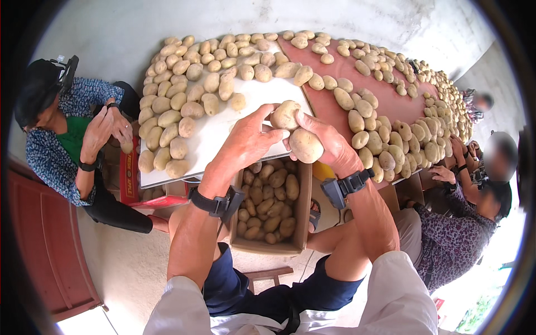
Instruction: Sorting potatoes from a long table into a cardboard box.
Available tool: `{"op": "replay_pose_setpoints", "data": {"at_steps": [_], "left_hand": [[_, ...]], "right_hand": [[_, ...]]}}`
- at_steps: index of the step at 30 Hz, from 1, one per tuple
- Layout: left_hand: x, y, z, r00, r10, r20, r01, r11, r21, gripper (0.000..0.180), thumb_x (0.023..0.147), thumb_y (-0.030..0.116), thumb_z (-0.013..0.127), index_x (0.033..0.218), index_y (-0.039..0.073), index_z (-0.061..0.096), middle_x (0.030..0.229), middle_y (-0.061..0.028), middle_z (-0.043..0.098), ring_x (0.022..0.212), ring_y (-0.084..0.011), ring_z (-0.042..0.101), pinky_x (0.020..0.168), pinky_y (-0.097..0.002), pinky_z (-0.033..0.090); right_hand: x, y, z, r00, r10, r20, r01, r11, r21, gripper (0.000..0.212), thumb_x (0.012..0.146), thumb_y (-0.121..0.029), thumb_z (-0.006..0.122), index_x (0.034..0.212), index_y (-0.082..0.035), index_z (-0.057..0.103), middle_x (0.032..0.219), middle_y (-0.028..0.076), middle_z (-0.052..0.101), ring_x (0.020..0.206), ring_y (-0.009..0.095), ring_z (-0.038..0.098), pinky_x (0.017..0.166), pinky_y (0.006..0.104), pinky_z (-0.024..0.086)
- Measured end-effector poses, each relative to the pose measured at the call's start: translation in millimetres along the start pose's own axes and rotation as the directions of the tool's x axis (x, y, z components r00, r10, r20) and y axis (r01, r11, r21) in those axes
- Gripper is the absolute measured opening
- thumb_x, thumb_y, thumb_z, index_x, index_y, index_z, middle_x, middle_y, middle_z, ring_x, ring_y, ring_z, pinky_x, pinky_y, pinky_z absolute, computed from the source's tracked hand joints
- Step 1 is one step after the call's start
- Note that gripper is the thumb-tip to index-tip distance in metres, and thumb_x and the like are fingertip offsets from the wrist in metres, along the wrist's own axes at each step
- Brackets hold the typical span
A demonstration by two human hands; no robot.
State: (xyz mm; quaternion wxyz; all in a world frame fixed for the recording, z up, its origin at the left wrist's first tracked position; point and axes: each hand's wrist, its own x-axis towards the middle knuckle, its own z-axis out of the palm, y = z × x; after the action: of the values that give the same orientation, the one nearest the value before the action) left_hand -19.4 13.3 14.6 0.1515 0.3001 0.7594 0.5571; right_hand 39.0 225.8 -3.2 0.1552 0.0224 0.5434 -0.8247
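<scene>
**A:** So your left hand is curled round one potato, fingertips on its top, and your right hand is wrapped round a second potato, thumb over it. Both spuds sit right above the far edge of the box between your knees, at the near edge of the white board. How do they feel to you?

**B:** From the look of them I'd say firm, dense and a bit dusty. They won't squash, but the round shape can roll out of a loose grip. Take each across the fat middle, like you're doing, not by the ends. Skin probably scuffs if you knock them together.

**A:** And the surface?

**B:** The board is smooth and flat with a heap on its far and left side, so anything you bump may roll. The reddish table runs off to the far right, loaded along its edge too.

**A:** Room to move?

**B:** Tight. A person in a blue patterned top sits on your left, others crowd the right, a red crate is near left.
</scene>
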Motion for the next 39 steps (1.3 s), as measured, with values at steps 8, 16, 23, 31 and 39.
{"op": "replay_pose_setpoints", "data": {"at_steps": [8,16,23,31,39], "left_hand": [[1.0,12.0,5.8,0.991,0.026,0.131,0.009,0.965,-0.263,0.050,0.097,0.010,0.069,0.144,0.002,0.052,0.123,-0.0090,0.066,0.106,-0.0158,0.064,0.092,-0.0314,0.054],[1.8,16.4,4.1,0.995,0.048,0.082,-0.037,0.992,-0.124,0.049,0.095,0.035,0.073,0.135,0.006,0.064,0.111,-0.0036,0.070,0.090,-0.0123,0.063,0.078,-0.0274,0.053],[-2.8,7.8,-0.6,0.985,0.113,0.132,-0.107,0.993,-0.052,0.051,0.095,0.038,0.074,0.135,0.008,0.067,0.108,-0.0010,0.072,0.090,-0.0101,0.062,0.075,-0.0269,0.051],[-9.7,16.5,-7.1,0.957,-0.074,0.279,0.086,0.996,-0.030,0.045,0.099,0.016,0.069,0.140,0.000,0.060,0.117,-0.0060,0.070,0.097,-0.0109,0.063,0.076,-0.0244,0.052],[-15.4,-1.3,3.7,0.895,-0.157,0.417,0.065,0.972,0.225,0.054,0.094,0.037,0.075,0.137,0.006,0.065,0.104,-0.0026,0.071,0.088,-0.0103,0.063,0.074,-0.0271,0.050]], "right_hand": [[-23.2,3.1,13.4,0.999,-0.007,0.043,-0.004,0.968,0.252,0.055,0.104,-0.049,0.056,0.130,0.000,0.054,0.099,0.017,0.069,0.085,0.027,0.071,0.067,0.0420,0.061],[-30.2,4.5,19.9,0.997,-0.074,0.014,0.071,0.989,0.128,0.056,0.105,-0.050,0.055,0.128,0.001,0.055,0.097,0.018,0.070,0.078,0.024,0.070,0.062,0.0348,0.059],[-39.3,0.9,10.8,0.988,-0.132,-0.085,0.118,0.981,-0.151,0.047,0.106,-0.044,0.055,0.114,0.002,0.064,0.089,0.012,0.072,0.073,0.018,0.070,0.062,0.0286,0.058],[-75.2,-26.4,24.5,0.885,-0.453,-0.108,0.220,0.610,-0.761,0.034,0.102,-0.014,0.061,0.131,0.003,0.061,0.095,0.007,0.070,0.086,0.013,0.066,0.074,0.0245,0.054],[-75.1,1.6,-13.9,0.594,-0.794,0.124,0.352,0.118,-0.928,0.043,0.084,-0.011,0.077,0.124,0.000,0.067,0.114,0.012,0.070,0.108,0.023,0.066,0.094,0.0337,0.052]]}}
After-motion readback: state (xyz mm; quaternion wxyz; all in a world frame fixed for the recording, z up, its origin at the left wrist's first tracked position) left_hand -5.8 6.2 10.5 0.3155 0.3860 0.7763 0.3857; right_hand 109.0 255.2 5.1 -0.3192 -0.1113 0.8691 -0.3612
